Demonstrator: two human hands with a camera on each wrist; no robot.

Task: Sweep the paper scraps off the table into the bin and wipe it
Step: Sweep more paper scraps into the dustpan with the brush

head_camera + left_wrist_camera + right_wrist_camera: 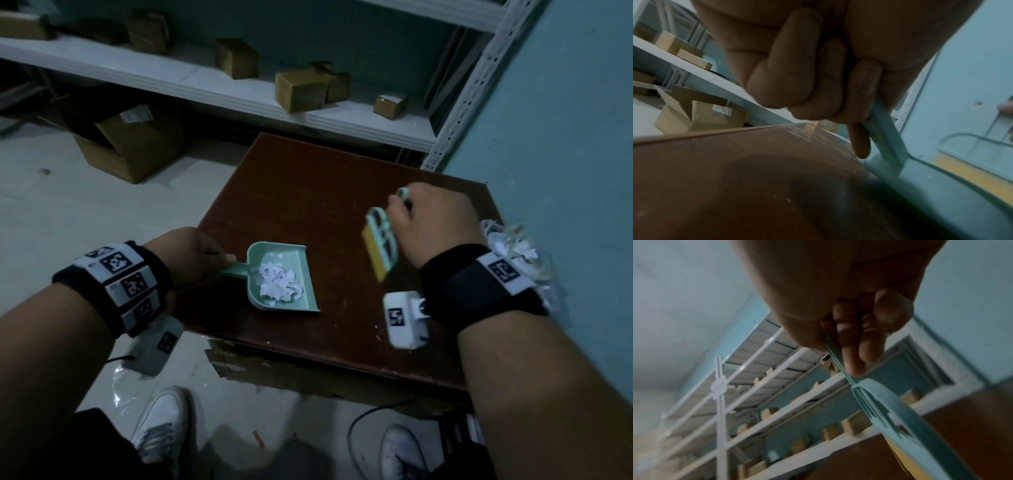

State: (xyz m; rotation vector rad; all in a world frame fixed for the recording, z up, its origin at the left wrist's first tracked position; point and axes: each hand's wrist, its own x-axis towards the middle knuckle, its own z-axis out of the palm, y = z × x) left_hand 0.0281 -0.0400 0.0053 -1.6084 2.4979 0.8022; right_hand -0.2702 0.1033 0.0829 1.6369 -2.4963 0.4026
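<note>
Left hand (191,253) at 9 o'clock of the surface (325,192), fingers curled round the handle of the mint dustpan (284,281); left wrist view confirms the grip. Dustpan sits flat on the dark reddish-brown surface near its front-left edge, mouth toward 3 o'clock, holding a heap of white paper scraps (279,282). Right hand (435,226) at 3 o'clock, fingers clamped on the handle of a small mint brush (380,246) with yellow bristles; brush head raised off the surface, apart from the dustpan. More shredded paper (513,246) bunched at the surface's right edge against the teal wall (565,137); partly hidden by the right wrist.

Floor (68,205) pale; two white shoes (161,425) at 6 o'clock. Open cardboard box (133,144) on the floor at 10 o'clock. White metal shelf rack (239,92) at 12 o'clock carrying several small cardboard boxes (299,90). Lighting dim; right wrist view motion-blurred.
</note>
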